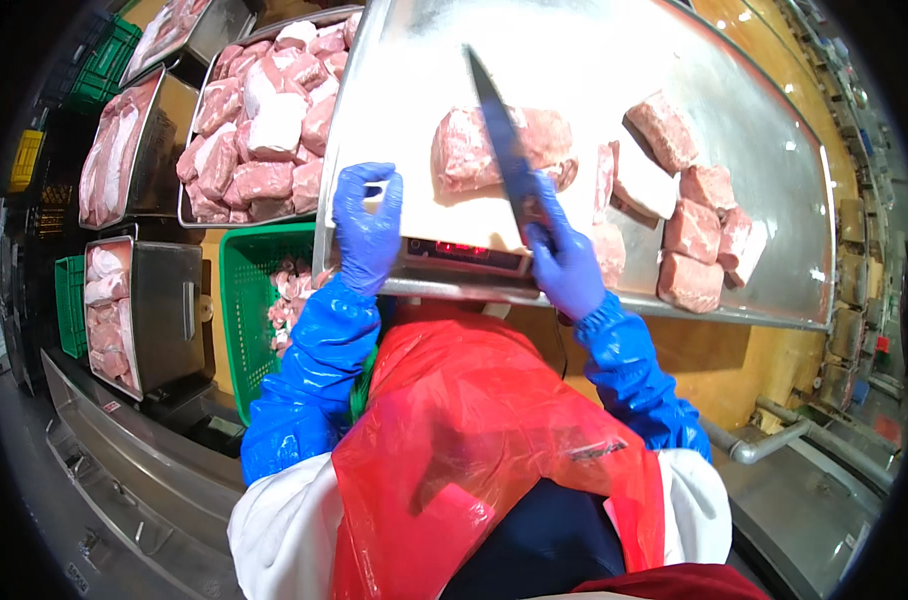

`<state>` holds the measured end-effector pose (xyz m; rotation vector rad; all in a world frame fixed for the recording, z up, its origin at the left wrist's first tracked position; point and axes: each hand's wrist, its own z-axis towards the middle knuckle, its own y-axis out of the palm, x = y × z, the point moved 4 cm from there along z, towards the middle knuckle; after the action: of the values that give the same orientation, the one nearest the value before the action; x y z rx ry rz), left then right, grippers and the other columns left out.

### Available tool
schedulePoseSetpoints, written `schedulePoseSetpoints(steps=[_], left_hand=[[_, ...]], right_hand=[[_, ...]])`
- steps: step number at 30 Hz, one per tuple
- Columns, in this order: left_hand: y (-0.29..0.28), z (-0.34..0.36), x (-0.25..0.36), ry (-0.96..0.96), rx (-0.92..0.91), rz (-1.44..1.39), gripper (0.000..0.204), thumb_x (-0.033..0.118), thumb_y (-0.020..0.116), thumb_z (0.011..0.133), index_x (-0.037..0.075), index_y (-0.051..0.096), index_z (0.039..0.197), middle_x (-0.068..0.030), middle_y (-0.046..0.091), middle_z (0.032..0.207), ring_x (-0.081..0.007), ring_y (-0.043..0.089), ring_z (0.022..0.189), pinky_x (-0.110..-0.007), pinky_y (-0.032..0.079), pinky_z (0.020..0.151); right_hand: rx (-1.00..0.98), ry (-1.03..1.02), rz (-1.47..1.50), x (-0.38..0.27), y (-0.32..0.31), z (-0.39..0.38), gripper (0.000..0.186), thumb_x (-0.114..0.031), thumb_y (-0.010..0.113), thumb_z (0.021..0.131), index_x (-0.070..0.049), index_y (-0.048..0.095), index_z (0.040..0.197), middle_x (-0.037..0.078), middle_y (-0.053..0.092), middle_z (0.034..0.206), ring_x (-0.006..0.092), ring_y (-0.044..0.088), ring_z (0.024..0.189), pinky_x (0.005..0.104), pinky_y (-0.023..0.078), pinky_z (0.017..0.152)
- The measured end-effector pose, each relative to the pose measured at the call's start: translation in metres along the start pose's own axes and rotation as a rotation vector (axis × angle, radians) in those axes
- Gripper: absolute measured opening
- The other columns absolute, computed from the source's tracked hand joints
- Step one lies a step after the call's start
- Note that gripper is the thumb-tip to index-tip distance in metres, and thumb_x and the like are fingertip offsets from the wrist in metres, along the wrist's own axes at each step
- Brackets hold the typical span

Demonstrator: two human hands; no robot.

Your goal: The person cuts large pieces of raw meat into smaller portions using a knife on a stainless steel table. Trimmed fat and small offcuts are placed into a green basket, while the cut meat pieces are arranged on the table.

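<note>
My right hand [566,258], in a blue-purple glove, is closed round the handle of a long knife [501,135]. The blade points away from me and passes over a thick slab of pink meat [464,150] on the white cutting board [414,120]. I cannot tell whether blade and meat touch. On the left, near the board's front edge, my left hand [367,230] is raised with its fingers curled and the thumb near the index finger. Nothing shows in its grip. Several cut meat blocks [692,230] lie right of the slab on the metal table [764,160].
A scale display [464,254] with red digits sits at the front edge. At the left stand a metal tray of meat blocks [259,130], a tray with long meat slabs [119,150] and a metal bin [169,315]. A green basket [244,300] with trimmings stands beside my left forearm.
</note>
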<state>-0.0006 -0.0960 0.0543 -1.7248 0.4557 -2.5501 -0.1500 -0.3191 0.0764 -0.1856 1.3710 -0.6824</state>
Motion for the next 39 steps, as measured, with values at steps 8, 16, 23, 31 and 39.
schedulePoseSetpoints(steps=[8,16,23,31,39], left_hand=[[0.046,-0.003,0.016,0.441,-0.037,0.333,0.015,0.002,0.075,0.078,0.009,0.070,0.090,-0.0084,0.064,0.092,-0.0270,0.062,0.087,-0.040,0.051,0.077],[0.043,-0.005,0.016,0.225,-0.148,0.123,0.020,0.003,0.074,0.079,0.005,0.064,0.096,-0.0072,0.060,0.095,-0.0181,0.060,0.084,-0.031,0.050,0.073],[0.042,0.013,-0.020,-0.259,-0.338,-0.300,0.017,-0.003,0.069,0.078,0.006,0.055,0.078,0.0030,0.052,0.073,-0.0044,0.046,0.067,-0.023,0.042,0.061],[0.010,0.036,-0.042,-0.385,-0.485,-0.512,0.015,-0.006,0.062,0.081,0.006,0.055,0.076,-0.0013,0.058,0.073,-0.0066,0.053,0.068,-0.024,0.047,0.060],[0.016,0.004,-0.026,-0.337,-0.694,-0.526,0.012,-0.002,0.062,0.077,0.006,0.054,0.078,-0.0036,0.058,0.082,-0.0090,0.052,0.069,-0.025,0.046,0.061]], right_hand=[[-0.283,0.053,-0.384,-0.012,0.006,-0.050,0.075,-0.009,0.054,0.094,-0.024,0.021,0.160,0.025,0.067,0.091,0.0459,0.065,0.077,0.0569,0.049,0.068],[-0.259,0.256,-0.286,-0.056,-0.054,-0.084,0.074,-0.001,0.054,0.092,-0.017,0.026,0.159,0.026,0.068,0.098,0.0436,0.069,0.082,0.0483,0.056,0.073],[-0.005,0.106,-0.341,-0.051,0.074,0.030,0.081,0.002,0.053,0.086,-0.019,0.026,0.159,0.026,0.067,0.093,0.0456,0.065,0.075,0.0515,0.053,0.069],[-0.406,0.440,-0.803,-0.108,0.028,-0.116,0.093,-0.001,0.058,0.082,-0.024,0.017,0.162,0.017,0.060,0.074,0.0362,0.062,0.056,0.0495,0.052,0.053],[-0.057,0.162,-0.620,-0.068,0.098,0.022,0.091,-0.002,0.059,0.084,-0.026,0.018,0.161,0.019,0.064,0.083,0.0374,0.065,0.063,0.0506,0.052,0.057]])
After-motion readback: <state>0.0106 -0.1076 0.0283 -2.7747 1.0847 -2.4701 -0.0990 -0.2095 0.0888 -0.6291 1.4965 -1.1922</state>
